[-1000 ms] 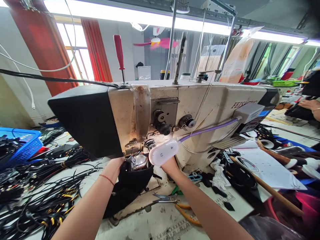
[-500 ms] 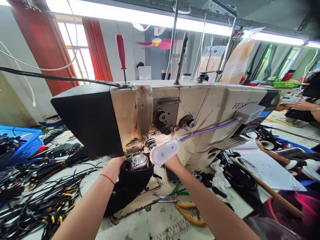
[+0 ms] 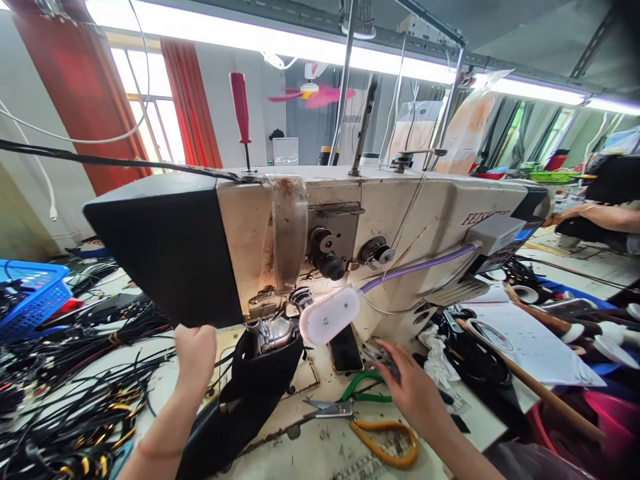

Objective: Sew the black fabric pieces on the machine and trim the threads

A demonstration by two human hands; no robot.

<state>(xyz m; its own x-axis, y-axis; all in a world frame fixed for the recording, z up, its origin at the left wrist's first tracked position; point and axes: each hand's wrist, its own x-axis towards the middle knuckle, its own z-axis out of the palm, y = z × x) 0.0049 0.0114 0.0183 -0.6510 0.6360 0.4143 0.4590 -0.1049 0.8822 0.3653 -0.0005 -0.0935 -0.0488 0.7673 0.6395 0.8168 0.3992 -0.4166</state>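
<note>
While the black fabric piece (image 3: 263, 387) curves around the metal presser assembly (image 3: 275, 332) beneath the sewing machine (image 3: 430, 207), the left hand (image 3: 195, 357) is positioned below the machine's black end cover (image 3: 163, 247), apart from the fabric. Its fingers are turned out of sight; whether it grips anything cannot be told. In front of the machine, the right hand (image 3: 413, 387) grasps a blurred grey hand tool (image 3: 374, 353) between thumb and fingers. A smartphone (image 3: 347, 351) lies beneath the machine's arm; open scissors (image 3: 330, 411) lie in front of it.
</note>
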